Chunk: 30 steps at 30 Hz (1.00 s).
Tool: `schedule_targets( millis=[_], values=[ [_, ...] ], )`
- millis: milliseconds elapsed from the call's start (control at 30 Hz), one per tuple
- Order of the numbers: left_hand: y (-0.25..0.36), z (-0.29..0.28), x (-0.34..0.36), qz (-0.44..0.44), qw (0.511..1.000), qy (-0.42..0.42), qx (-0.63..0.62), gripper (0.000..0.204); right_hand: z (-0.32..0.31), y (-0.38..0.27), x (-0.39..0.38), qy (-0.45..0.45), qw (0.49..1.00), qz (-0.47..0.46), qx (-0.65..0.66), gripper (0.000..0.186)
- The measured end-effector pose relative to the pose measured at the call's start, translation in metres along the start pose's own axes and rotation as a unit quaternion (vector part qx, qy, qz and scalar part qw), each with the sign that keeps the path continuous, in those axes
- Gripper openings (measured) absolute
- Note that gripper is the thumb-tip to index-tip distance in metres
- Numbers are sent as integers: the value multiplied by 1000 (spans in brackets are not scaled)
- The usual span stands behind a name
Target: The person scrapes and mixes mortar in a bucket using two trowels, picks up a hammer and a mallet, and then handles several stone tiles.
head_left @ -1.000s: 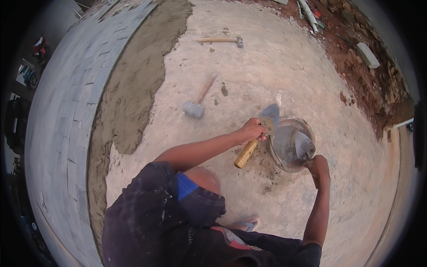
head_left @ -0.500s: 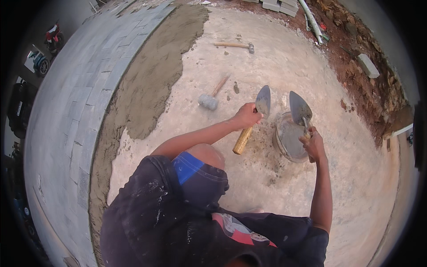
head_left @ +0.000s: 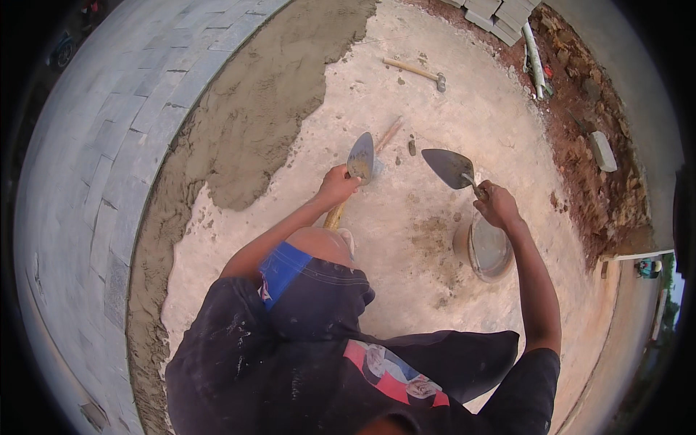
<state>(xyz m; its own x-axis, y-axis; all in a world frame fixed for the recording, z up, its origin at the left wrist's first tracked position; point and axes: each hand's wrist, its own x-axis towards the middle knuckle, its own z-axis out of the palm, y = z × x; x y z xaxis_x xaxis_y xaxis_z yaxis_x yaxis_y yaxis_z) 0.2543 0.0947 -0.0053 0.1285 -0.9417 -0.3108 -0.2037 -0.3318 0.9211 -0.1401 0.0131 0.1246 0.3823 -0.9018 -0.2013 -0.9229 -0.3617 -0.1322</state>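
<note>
My left hand (head_left: 338, 186) is closed around a pointed trowel (head_left: 360, 155) near its neck, blade up, with the yellowish wooden handle extending below the fist. In my right hand (head_left: 499, 204) is a second trowel (head_left: 449, 168), gripped by its handle, its broad grey blade pointing left. Below that hand stands a round bucket (head_left: 464, 246) with greyish contents, partly covered by my forearm. Behind the left trowel lies a mallet; its handle (head_left: 389, 135) shows, but the blade hides most of the head.
A wide band of wet mortar (head_left: 254, 109) runs beside grey paving slabs (head_left: 138, 138) on the left. A hammer (head_left: 417, 69) rests on the concrete floor (head_left: 391, 290). Stacked blocks (head_left: 500, 16), a white pipe (head_left: 534, 61) and a loose block (head_left: 602, 151) lie along the reddish soil.
Both hands have moved left with their trowels, the right one rising away from the bucket. The right blade has swung from pointing up to pointing left. The whole view has shifted slightly.
</note>
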Motion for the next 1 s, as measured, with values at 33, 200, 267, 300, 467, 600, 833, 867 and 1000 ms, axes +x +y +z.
schedule_targets(
  millis=[33, 200, 267, 300, 467, 600, 833, 867, 1000],
  values=[
    [-7, -7, 3, -9, 1000, 21, -12, 22, 1, -7, 16, 4, 1000, -27, -12, 36],
    [-63, -44, 29, -83, 992, 96, 0, 25, 25, -61, 99, -16, 997, -75, 21, 29],
    [-72, -50, 37, -105, 989, 101, -3, 24, 32, -70, 127, -25, 995, -98, 10, 27],
    [-77, -51, 41, -117, 987, 108, -7, 23, 40, -72, 143, -35, 992, -122, 0, 26],
    [-88, -39, 58, -162, 978, 128, -5, 24, 92, -73, 230, -16, 978, -207, -4, 30],
    [-117, -50, 62, -132, 970, 182, 88, 32, 163, -76, 290, 16, 964, -256, 75, 32],
    [-24, -95, 158, 82, 923, 249, 281, 35, 213, -86, 329, 89, 931, -346, 75, 26],
    [-14, -99, 183, 122, 918, 233, 296, 33, 207, -90, 332, 65, 930, -354, 78, 26],
    [20, -83, 310, 219, 877, 159, 397, 32, 181, -81, 325, 4, 933, -357, 45, 20]
  ],
)
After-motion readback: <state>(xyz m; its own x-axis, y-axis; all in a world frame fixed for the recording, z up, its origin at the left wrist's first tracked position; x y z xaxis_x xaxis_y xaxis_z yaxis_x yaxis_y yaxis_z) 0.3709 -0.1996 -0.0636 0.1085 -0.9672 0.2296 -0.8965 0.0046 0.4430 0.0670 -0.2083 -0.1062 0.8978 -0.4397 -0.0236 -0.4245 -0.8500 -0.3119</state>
